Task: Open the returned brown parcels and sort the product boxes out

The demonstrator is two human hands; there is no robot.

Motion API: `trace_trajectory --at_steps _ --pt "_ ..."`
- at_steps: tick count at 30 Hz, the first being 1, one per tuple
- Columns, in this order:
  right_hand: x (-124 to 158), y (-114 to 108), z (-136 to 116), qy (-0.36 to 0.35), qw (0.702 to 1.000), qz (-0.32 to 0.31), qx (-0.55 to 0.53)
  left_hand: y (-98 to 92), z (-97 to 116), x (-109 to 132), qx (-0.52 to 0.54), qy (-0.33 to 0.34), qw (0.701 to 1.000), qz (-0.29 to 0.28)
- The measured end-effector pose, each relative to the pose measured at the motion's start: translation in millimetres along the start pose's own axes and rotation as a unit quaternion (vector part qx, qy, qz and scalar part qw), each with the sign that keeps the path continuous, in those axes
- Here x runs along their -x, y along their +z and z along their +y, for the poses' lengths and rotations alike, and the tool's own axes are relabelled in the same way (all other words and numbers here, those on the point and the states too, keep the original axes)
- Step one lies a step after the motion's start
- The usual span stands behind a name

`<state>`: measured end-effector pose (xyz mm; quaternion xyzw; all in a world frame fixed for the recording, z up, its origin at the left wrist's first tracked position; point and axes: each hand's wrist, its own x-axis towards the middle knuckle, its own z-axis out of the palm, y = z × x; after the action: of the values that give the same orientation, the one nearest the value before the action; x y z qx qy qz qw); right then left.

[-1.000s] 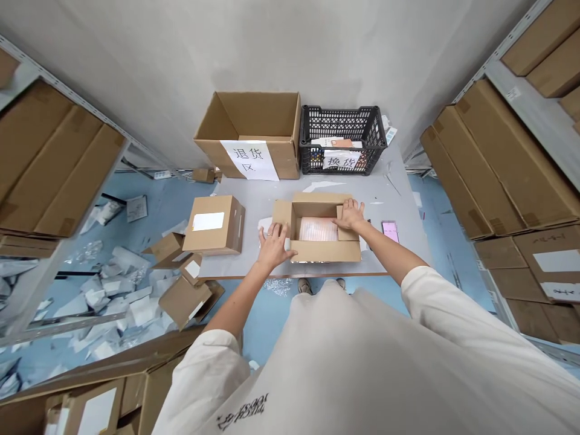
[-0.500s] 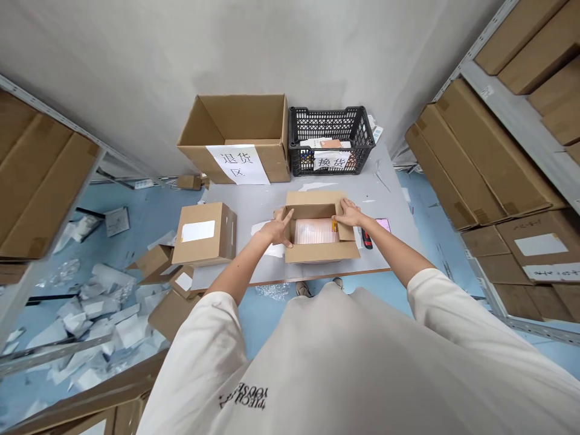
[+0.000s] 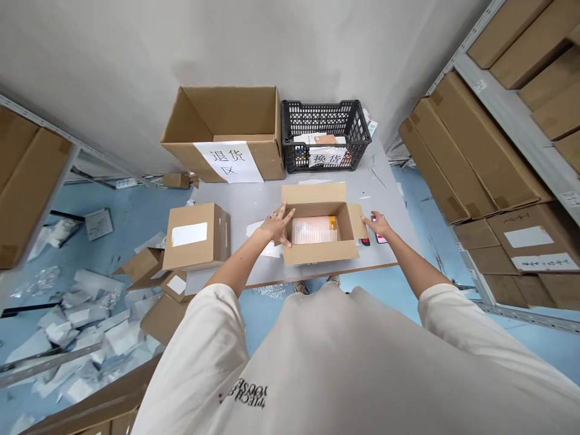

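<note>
Head view: left hand (image 3: 277,225), right hand (image 3: 378,225), grips open, flank carton (image 3: 319,252) near 退货区 sign (image 3: 229,162).

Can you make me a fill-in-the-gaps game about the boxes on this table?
1. The left hand and right hand rest on the sides of a box whose top is ___.
2. The crate behind it is ___ in colour.
3. The shut box beside it has a ___ label.
Missing words: open, black, white.
</note>
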<state>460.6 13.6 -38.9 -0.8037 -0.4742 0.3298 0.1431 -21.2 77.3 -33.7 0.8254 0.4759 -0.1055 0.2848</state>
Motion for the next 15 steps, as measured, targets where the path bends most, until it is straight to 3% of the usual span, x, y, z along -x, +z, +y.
trace_trajectory --at_steps 4,8,12,15 --pt "4 16 -10 -0.033 0.998 -0.033 0.052 3.1 -4 -3 0.005 0.009 1.0 -0.012" --pt "11 7 -46 -0.151 0.975 0.015 0.164 6.5 -6 0 0.01 0.027 1.0 0.001" --pt "19 -1 -107 -0.339 0.903 0.053 0.257 7.9 -5 6 0.025 0.035 0.999 0.013" --pt "23 21 -154 -0.454 0.833 -0.042 0.314 6.6 -4 11 0.026 0.048 0.998 0.019"
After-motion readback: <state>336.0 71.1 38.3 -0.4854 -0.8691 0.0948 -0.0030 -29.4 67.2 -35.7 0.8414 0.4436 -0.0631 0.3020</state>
